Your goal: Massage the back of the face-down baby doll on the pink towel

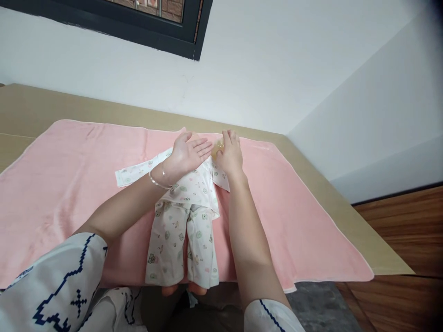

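Note:
A doll in a white printed pajama top (194,186) and matching pajama pants (169,244) lies on its back on a pink blanket (294,212). Its orange-toned feet (197,289) poke out at the near edge, while its head is mostly hidden behind my hands. Above the doll's chest, my left hand (190,152) is open, palm up, with fingers stretched to the right. My right hand (230,151) grips a small, clear yellowish bottle (217,148) close to the left fingertips. Whether anything lies in the left palm I cannot tell.
The blanket covers much of a tan tabletop (321,193) against a white wall (249,69). A dark-framed window (166,32) is set in the wall. Wooden panels (408,230) stand at the right, and grey floor (321,304) shows below the table edge.

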The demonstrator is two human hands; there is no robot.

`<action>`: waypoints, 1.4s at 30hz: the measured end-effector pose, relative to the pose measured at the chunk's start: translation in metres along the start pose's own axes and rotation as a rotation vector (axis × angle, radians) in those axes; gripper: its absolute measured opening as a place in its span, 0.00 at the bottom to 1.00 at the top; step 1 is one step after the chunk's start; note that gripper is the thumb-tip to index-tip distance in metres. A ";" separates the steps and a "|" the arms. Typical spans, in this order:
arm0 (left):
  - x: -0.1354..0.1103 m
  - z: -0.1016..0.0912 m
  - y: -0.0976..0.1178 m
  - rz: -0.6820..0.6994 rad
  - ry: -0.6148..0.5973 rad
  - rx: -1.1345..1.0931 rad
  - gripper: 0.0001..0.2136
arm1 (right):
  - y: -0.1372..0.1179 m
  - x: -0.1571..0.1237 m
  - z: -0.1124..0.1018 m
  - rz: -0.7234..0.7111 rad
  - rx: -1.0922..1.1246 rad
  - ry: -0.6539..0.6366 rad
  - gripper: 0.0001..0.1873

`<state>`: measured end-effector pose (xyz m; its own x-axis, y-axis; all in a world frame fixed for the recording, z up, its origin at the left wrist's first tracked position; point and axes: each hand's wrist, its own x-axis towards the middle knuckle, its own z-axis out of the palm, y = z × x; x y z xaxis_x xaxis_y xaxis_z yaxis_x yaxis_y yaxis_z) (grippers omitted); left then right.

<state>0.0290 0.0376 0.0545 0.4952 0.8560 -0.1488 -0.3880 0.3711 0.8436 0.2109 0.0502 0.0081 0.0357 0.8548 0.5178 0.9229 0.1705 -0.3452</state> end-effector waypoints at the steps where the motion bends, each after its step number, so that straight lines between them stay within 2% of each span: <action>1: -0.010 -0.006 0.001 -0.017 0.026 0.020 0.32 | 0.000 -0.001 0.001 -0.004 0.002 0.003 0.35; 5: -0.040 -0.024 0.006 -0.087 0.109 0.045 0.30 | -0.001 -0.005 0.006 0.028 -0.024 -0.024 0.29; 9: -0.055 -0.025 0.013 -0.107 0.128 0.066 0.31 | -0.017 -0.007 0.006 0.053 0.039 -0.011 0.28; 13: -0.068 -0.015 0.017 -0.127 0.089 0.013 0.29 | -0.068 -0.020 -0.006 -0.078 0.227 0.059 0.26; 16: -0.083 -0.012 0.025 -0.025 -0.012 0.118 0.28 | -0.118 -0.046 -0.021 -0.221 0.330 -0.057 0.27; 19: -0.101 -0.013 0.038 0.150 0.080 0.337 0.27 | -0.158 -0.076 -0.035 -0.348 0.372 -0.098 0.31; 22: -0.112 -0.008 0.049 0.211 0.152 0.451 0.28 | -0.178 -0.099 -0.044 -0.461 0.442 -0.121 0.37; 24: -0.116 0.001 0.048 0.196 0.155 0.380 0.30 | -0.182 -0.106 -0.047 -0.480 0.492 -0.127 0.41; 26: -0.118 0.010 0.037 0.232 0.191 0.307 0.31 | -0.181 -0.108 -0.048 -0.466 0.549 -0.144 0.40; 27: -0.119 0.014 0.028 0.288 0.215 0.326 0.31 | -0.179 -0.108 -0.049 -0.443 0.581 -0.156 0.38; 30: -0.128 0.023 -0.002 0.463 0.203 0.592 0.26 | -0.172 -0.105 -0.052 -0.309 0.662 -0.171 0.35; 32: -0.136 0.027 -0.020 0.479 0.180 0.685 0.26 | -0.166 -0.102 -0.054 -0.212 0.701 -0.142 0.35; 35: -0.147 0.033 -0.037 0.453 0.102 0.684 0.28 | -0.162 -0.100 -0.057 -0.100 0.754 -0.087 0.33; 39: -0.155 0.032 -0.032 0.490 -0.010 0.624 0.27 | -0.169 -0.110 -0.059 -0.015 0.681 -0.017 0.31; 42: -0.161 0.025 -0.012 0.572 0.012 0.664 0.27 | -0.179 -0.128 -0.060 -0.144 0.683 -0.069 0.32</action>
<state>-0.0262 -0.1136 0.0813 0.3534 0.8517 0.3869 -0.0395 -0.3997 0.9158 0.0647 -0.1191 0.0509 -0.1147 0.8258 0.5521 0.4682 0.5351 -0.7032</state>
